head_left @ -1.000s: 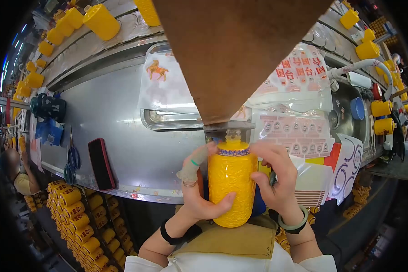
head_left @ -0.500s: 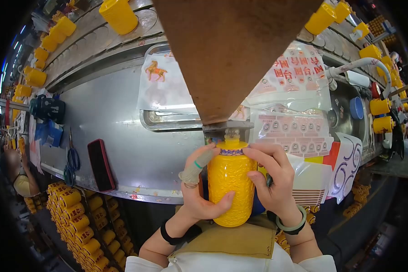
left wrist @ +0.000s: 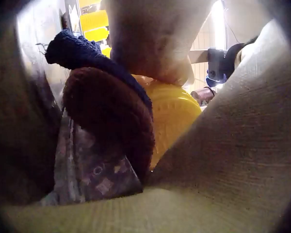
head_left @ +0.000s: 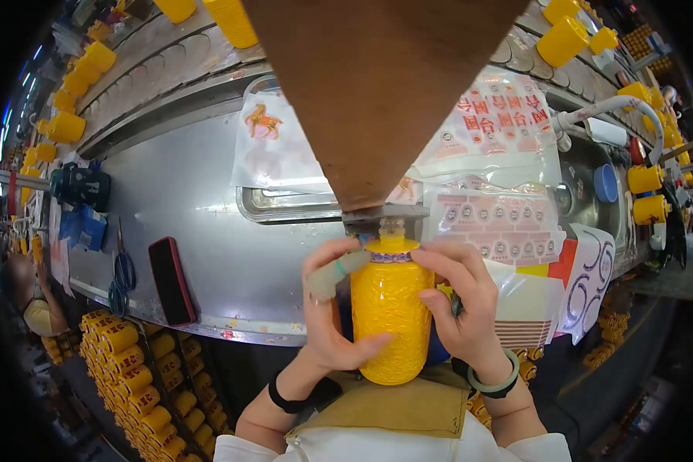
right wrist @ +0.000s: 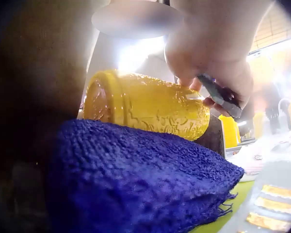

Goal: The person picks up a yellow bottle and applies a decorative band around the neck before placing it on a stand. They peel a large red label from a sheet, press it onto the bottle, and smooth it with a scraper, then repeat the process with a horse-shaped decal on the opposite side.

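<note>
A yellow embossed bottle (head_left: 391,323) with a clear knob on top lies between the two hands, its patterned blue-and-white band (head_left: 393,257) round the shoulder. The left hand (head_left: 329,308), with covered fingers, has its thumb on the bottle's side and its fingertips by the band. Fingertips of the right hand (head_left: 463,304) touch the band's other end, the thumb against the bottle's side. In the right wrist view the bottle (right wrist: 150,104) rests above a blue cloth (right wrist: 140,174), and the right hand (right wrist: 208,53) has a dark object by its fingers. The left wrist view shows the bottle (left wrist: 172,116) partly hidden.
A brown panel (head_left: 377,92) hangs over the middle. On the metal table (head_left: 208,169) lie a phone (head_left: 172,280), scissors (head_left: 121,269), a tray (head_left: 285,206) and printed sheets (head_left: 500,215). A sink (head_left: 585,185) stands right; yellow bottles (head_left: 563,41) line the conveyor behind.
The right hand has come in from slightly off the band and touches it. Fingers of the left hand have shifted and bent a little at the band. Bottles on the conveyor have moved.
</note>
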`<control>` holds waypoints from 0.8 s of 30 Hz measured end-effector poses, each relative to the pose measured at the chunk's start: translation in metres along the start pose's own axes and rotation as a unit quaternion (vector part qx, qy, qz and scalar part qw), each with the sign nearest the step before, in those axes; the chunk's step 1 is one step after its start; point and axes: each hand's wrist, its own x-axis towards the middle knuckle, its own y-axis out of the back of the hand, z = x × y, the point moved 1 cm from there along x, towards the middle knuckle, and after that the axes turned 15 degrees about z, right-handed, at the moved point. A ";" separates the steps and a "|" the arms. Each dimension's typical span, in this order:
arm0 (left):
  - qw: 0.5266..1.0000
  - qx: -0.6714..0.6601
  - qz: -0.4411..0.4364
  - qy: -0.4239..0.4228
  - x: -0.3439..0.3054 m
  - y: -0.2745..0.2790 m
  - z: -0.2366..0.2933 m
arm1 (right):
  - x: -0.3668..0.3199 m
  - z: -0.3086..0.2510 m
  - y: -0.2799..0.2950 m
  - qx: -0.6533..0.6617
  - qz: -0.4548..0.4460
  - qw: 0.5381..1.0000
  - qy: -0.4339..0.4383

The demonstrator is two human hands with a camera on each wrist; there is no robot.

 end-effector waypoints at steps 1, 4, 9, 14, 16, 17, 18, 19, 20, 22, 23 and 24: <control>1.000 -0.001 -0.002 0.000 0.005 0.003 0.000 | 0.000 0.000 0.001 0.015 -0.002 1.000 -0.015; 0.996 0.007 -0.058 0.073 0.023 0.008 0.002 | -0.006 0.002 0.008 0.052 0.013 0.992 -0.113; 0.980 0.106 -0.164 0.035 0.045 0.005 0.019 | -0.013 0.007 0.013 0.087 0.078 0.988 -0.105; 0.961 0.175 -0.212 -0.019 0.051 0.002 0.020 | -0.022 0.007 0.019 0.152 0.046 0.964 -0.214; 0.990 0.030 -0.072 0.118 0.041 0.005 0.007 | -0.031 0.017 0.020 0.165 0.054 0.967 -0.187; 0.986 0.004 -0.088 0.144 0.038 0.007 0.002 | -0.035 0.020 0.021 0.179 0.059 0.969 -0.158; 0.985 0.004 -0.092 0.144 0.037 0.007 0.004 | -0.037 0.019 0.023 0.179 0.063 0.969 -0.160; 0.983 0.043 -0.116 0.135 0.037 0.007 0.008 | -0.038 0.014 0.025 0.106 0.020 0.989 -0.104; 0.979 0.082 -0.138 0.125 0.036 0.008 0.010 | -0.039 0.010 0.027 0.033 -0.025 0.998 -0.047; 0.983 0.066 -0.139 0.103 0.040 0.008 0.008 | -0.042 0.010 0.040 0.050 -0.085 0.989 -0.108; 0.985 0.047 -0.141 0.082 0.042 0.008 0.008 | -0.043 0.010 0.045 0.071 -0.110 0.984 -0.121; 0.985 0.048 -0.142 0.081 0.041 0.007 0.006 | -0.045 0.010 0.047 0.091 -0.134 0.978 -0.133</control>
